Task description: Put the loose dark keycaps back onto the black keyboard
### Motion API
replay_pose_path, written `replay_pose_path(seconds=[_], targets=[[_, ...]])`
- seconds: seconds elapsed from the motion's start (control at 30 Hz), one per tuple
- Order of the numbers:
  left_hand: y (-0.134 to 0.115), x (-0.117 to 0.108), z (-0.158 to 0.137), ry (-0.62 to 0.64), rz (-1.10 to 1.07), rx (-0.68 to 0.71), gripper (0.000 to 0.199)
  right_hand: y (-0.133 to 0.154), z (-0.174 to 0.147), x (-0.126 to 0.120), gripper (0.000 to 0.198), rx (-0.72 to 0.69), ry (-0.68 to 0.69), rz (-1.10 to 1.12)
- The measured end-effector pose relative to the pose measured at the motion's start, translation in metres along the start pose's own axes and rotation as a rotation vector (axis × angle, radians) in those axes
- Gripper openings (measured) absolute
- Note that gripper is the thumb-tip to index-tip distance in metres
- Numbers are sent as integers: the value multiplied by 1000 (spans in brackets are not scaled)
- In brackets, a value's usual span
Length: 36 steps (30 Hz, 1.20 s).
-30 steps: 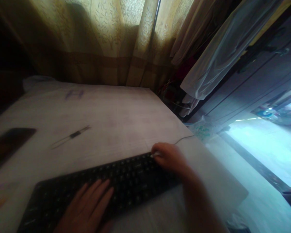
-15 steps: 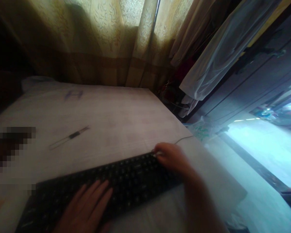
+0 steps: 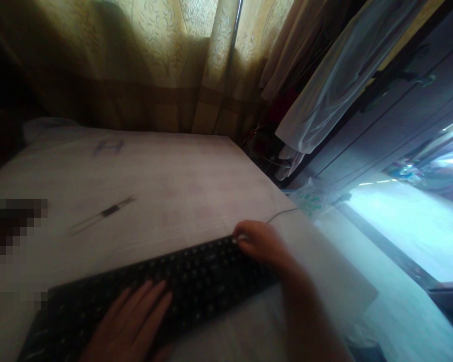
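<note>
A black keyboard (image 3: 196, 279) lies slantwise on the pale-covered table in front of me. My left hand (image 3: 130, 322) rests flat on its left-middle keys, fingers stretched out side by side. At the far right corner of the keyboard my right hand (image 3: 258, 241) is closed, thumb and fingers pressed together. A small whitish bit shows between those fingers, too blurred to name. Behind the right hand a thin cable (image 3: 281, 213) runs toward the table's right edge. Beyond the keyboard lies a slim two-pronged metal tool (image 3: 110, 210) with a dark middle.
The table (image 3: 181, 176) has a pale cover with a blue mark near its back. Patterned curtains (image 3: 154, 45) hang behind it. On the right are hanging white clothes (image 3: 317, 110), a plastic bag (image 3: 311, 198) and the floor. A pixelated patch covers the left edge.
The view has shifted slightly, so everything sits a little further left. Both hands keep their places on the keyboard, the right one still closed at its far corner.
</note>
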State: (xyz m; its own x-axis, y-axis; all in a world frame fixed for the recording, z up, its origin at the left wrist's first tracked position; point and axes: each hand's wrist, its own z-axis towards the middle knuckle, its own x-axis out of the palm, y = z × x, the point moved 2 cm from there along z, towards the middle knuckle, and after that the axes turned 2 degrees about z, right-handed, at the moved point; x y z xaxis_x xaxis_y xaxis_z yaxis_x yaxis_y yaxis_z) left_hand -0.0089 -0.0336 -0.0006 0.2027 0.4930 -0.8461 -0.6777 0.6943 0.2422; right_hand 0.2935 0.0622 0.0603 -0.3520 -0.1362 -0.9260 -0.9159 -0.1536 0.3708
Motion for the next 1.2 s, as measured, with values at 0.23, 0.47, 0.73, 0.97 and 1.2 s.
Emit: replay_pose_path(seconds=[0.23, 0.47, 0.73, 0.97, 1.2], targets=[[1, 3, -2, -13, 4, 10, 62, -12, -1, -4, 19, 77, -19, -67], [3, 11, -9, -19, -7, -3, 65, -20, 3, -3, 18, 43, -148, -7], [3, 16, -13, -25, -24, -6, 68, -15, 4, 1, 18, 36, -35, -2], [4, 16, -15, -27, -18, -15, 68, -17, 0, -7, 19, 38, 7, 108], [4, 16, -12, -40, -25, 11, 70, -21, 6, -1, 18, 22, -64, 80]])
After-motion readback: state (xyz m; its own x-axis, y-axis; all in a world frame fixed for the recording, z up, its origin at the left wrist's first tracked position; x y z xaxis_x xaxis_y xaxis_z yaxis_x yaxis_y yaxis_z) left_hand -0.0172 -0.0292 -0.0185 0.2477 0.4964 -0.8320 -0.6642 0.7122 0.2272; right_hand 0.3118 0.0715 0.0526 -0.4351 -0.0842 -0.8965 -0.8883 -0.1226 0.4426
